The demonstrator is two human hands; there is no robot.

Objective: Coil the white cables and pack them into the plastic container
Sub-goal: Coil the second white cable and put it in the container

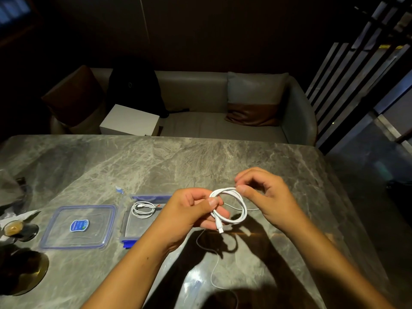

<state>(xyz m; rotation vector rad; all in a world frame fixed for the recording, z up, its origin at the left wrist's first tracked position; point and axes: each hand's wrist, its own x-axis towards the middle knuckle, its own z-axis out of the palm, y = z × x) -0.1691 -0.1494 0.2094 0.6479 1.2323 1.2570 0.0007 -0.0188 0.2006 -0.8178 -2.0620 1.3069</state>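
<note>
The white cable (244,210) is held just right of the open container (138,229): left hand (196,208) pinches its loops to keep their shape, right hand (265,197) pinches the top, likely guiding the next turn. One coiled cable (133,210) lies inside.

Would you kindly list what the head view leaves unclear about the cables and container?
Head view:
- White cable: its trailing end fades into shadow near the bottom edge.
- Plastic container: right side hidden behind the left hand.
- Lid label: print too small to read.
- Coiled cable inside: plug type too small to tell.
</note>
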